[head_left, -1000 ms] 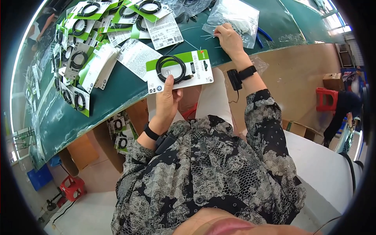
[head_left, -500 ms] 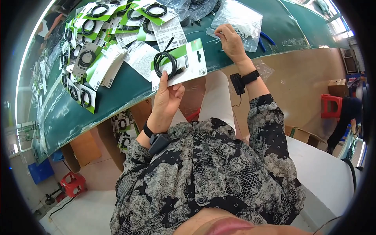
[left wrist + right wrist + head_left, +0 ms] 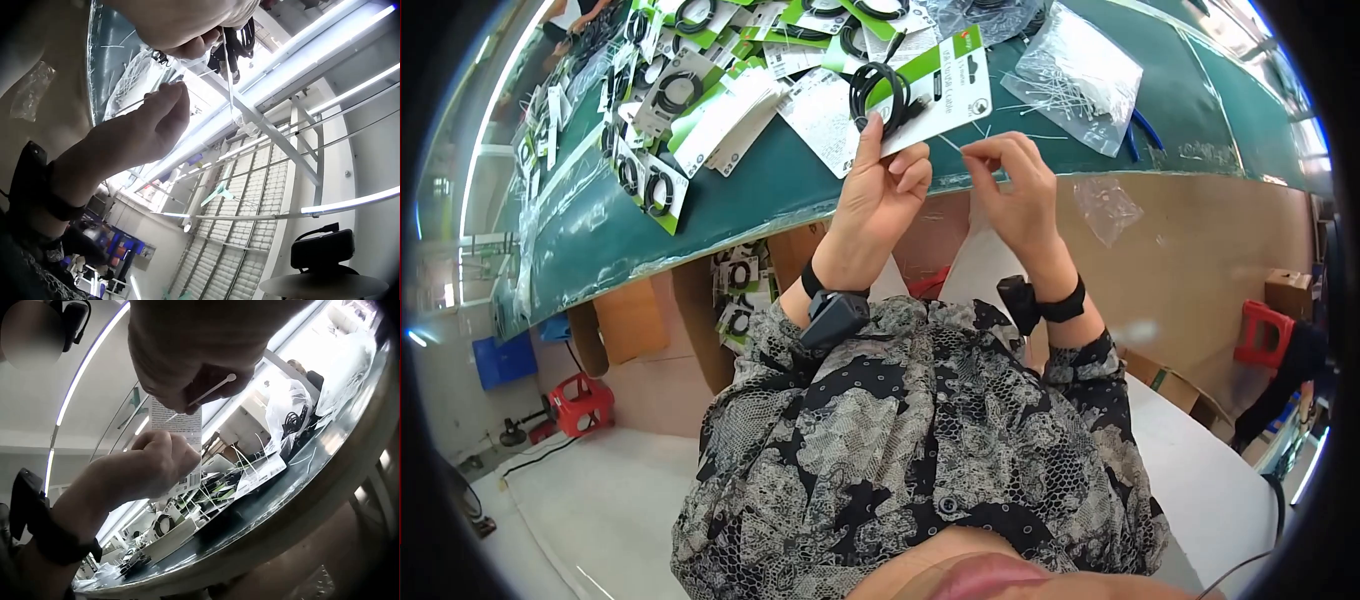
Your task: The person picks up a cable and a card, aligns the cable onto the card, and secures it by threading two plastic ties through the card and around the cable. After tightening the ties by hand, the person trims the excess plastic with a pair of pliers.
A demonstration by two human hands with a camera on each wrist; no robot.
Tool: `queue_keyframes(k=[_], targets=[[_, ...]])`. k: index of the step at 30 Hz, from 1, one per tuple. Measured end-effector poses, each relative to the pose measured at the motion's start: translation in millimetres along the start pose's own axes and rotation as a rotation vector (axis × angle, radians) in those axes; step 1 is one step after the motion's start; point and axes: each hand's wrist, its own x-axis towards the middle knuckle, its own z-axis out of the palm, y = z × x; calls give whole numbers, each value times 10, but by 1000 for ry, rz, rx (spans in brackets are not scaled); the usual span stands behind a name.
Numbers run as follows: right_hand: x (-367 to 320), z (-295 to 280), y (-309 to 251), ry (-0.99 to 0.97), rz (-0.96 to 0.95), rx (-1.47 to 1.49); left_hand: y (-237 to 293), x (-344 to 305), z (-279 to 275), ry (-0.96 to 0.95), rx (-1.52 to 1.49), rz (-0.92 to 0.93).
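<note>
My left hand (image 3: 875,205) grips a green and white cable card (image 3: 948,90), its thumb pressed on the front. A coiled black cable (image 3: 860,95) lies against the card's face, one plug end sticking up. Just right of the card's lower edge, my right hand (image 3: 1020,195) pinches a thin white cable tie (image 3: 949,143) between thumb and forefinger. The tie's small head shows beyond the fingers in the right wrist view, where the printed back of the card (image 3: 177,415) also shows. Seen from the left wrist, the card is edge-on and partly hidden by the hand.
Carded cables (image 3: 670,95) and a stack of cards (image 3: 725,120) cover the left of the green table (image 3: 750,205). Toward the right lie a plastic bag of white ties (image 3: 1090,75) and a blue-handled tool (image 3: 1146,128). A red stool (image 3: 1262,335) stands on the floor at right.
My right hand has left the bag of ties and come down toward the card, bringing a white cable tie. The left hand has raised the card and tilted it; the view has shifted.
</note>
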Motion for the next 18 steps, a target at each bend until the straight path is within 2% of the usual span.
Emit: queue_keyframes(k=[8, 10, 15, 18], targets=[[-76, 132, -85, -24, 38, -19, -77, -30, 73, 8, 143, 91], [-82, 153, -88, -33, 108, 75, -70, -39, 75, -15, 178, 119], [-79, 194, -130, -50, 202, 182, -66, -48, 41, -22, 180, 89], [-65, 223, -159, -55, 195, 198, -61, -56, 7, 66, 166, 47]])
